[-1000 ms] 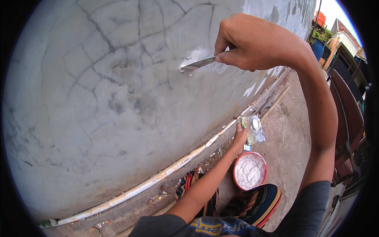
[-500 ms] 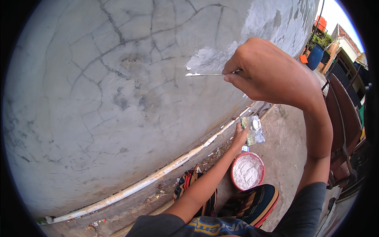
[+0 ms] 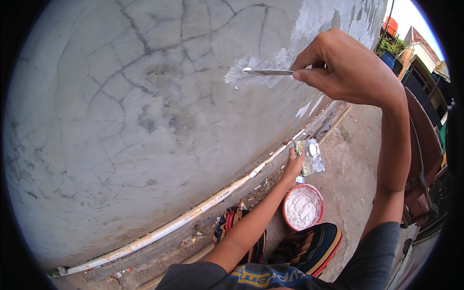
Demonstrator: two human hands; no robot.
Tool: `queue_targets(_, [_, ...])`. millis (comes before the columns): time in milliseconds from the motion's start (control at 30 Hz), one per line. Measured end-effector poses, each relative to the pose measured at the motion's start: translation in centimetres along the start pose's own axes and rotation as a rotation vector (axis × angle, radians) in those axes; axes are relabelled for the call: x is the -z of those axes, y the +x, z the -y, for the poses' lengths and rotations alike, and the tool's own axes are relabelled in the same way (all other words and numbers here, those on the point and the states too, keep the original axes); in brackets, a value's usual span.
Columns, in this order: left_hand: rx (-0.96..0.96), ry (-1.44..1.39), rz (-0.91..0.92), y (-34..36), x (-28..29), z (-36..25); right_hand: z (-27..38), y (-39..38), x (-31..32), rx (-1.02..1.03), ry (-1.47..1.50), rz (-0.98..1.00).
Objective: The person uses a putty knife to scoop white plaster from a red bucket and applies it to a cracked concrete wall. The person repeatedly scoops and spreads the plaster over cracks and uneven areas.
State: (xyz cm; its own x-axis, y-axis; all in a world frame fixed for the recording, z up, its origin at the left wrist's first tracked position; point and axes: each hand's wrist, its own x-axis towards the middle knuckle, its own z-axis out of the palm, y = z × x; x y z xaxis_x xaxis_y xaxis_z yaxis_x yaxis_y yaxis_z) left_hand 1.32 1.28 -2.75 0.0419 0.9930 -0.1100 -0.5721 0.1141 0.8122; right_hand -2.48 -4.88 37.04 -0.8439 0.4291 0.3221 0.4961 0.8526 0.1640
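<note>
Green plants show between an orange tank and a blue barrel.

We have room between our right hand and the sheet; the wall blocks our left.

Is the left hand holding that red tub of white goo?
No, the left hand holds a flat rectangular plate, while the red tub sits apart from that hand.

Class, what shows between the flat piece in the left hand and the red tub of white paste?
In the head view, a small blue-and-white item shows between the flat piece and the red tub; its kind is unclear.
</note>
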Motion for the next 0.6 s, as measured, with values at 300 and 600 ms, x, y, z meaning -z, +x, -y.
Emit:
queue_targets(300, [0.005, 0.031, -0.029, 0.1, -0.2, 0.5, -0.5, 2.3, -3.0, 0.052, -0.113, 0.119])
queue_targets(600, [0.01, 0.008, 0.005, -0.2, 1.1, -0.2, -0.9, -2.8, -3.4, -0.118, 0.763, 0.004])
